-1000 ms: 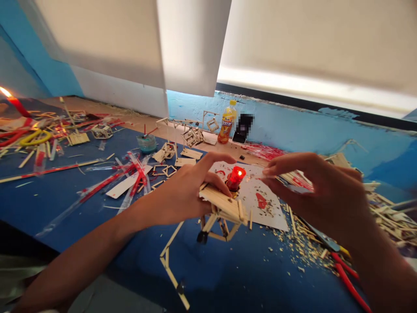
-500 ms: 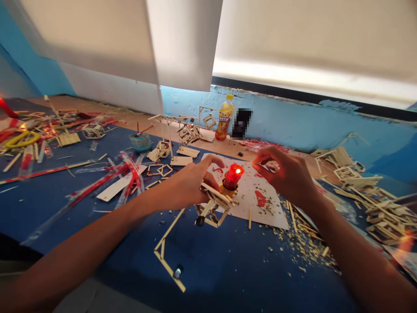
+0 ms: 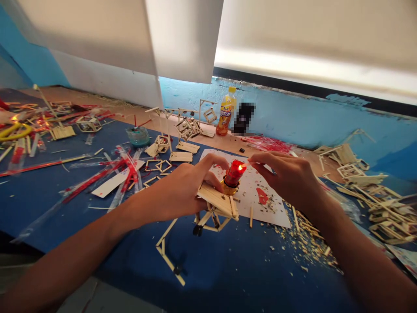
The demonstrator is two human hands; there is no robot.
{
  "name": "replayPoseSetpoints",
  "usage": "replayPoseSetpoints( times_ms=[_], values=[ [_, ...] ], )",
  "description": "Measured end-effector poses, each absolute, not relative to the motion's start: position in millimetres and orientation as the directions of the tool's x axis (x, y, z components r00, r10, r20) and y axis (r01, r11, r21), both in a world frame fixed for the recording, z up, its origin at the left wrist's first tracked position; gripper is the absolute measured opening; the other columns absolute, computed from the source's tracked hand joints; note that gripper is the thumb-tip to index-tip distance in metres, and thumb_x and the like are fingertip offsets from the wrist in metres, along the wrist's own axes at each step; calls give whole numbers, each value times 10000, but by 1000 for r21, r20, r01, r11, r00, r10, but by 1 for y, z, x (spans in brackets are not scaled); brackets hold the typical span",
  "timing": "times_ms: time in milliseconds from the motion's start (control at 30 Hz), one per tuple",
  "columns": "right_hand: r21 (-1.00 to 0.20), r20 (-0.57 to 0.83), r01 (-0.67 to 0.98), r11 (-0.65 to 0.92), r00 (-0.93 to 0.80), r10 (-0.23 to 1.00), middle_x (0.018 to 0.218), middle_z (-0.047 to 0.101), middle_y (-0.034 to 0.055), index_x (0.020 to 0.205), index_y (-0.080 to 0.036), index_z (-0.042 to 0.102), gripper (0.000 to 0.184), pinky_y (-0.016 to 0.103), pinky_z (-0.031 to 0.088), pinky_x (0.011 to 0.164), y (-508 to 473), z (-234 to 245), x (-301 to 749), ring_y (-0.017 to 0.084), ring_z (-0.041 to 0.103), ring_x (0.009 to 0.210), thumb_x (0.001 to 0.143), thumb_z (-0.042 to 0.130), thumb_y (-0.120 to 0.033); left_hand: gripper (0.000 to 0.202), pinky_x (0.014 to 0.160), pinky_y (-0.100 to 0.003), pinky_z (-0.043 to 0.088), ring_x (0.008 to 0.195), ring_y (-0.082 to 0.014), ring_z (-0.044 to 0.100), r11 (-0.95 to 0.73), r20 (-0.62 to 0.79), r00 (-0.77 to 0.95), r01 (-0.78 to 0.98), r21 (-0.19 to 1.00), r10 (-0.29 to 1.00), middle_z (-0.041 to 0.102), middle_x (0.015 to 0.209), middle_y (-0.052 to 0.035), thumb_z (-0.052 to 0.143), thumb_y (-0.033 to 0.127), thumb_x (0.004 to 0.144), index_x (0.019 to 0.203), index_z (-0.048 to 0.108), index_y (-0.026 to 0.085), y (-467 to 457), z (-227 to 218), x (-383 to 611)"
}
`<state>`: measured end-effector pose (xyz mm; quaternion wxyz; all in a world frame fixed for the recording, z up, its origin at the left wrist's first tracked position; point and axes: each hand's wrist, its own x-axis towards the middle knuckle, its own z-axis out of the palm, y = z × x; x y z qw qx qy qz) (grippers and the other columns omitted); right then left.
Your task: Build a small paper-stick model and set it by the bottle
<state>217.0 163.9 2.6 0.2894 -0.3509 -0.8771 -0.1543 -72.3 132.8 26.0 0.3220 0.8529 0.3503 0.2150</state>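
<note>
My left hand (image 3: 187,184) is closed on a small wooden stick model (image 3: 217,201), its flat slatted panel facing up and its open frame hanging below. Just beyond those fingers a red candle (image 3: 233,174) burns in a gold-coloured holder (image 3: 230,189). To the right of the flame my right hand (image 3: 283,171) is pinched shut. A thin, pale piece shows at its fingertips, close to the flame, too small to name. Under the candle lies a white paper sheet (image 3: 244,213) with red wax drips and wood crumbs. A bent stick frame (image 3: 167,256) lies near the left forearm.
Behind stand a yellow-capped drink bottle (image 3: 226,113) and a dark, pixelated object (image 3: 243,118). A glass bowl (image 3: 137,137), red strips in clear plastic (image 3: 125,167) and stick models lie left. Wood scraps (image 3: 309,239) and a heap of stick frames (image 3: 391,221) lie right.
The stick model has tilted in my left hand, so its slatted panel now shows. My right hand has moved left, bringing its fingertips close to the candle flame.
</note>
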Motion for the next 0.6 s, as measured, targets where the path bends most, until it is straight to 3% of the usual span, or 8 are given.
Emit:
replayPoseSetpoints(
  times_ms=[600],
  values=[
    [88, 606, 680, 728, -617, 503, 983, 817, 32, 1055, -243, 662, 122, 370, 643, 829, 159, 9, 211, 214, 791, 933, 1011, 606, -144, 557, 768, -190, 513, 922, -148, 785, -615, 228, 651, 460, 641, 724, 813, 1050, 79, 778, 127, 778, 1222, 484, 293, 124, 28, -79]
  ],
)
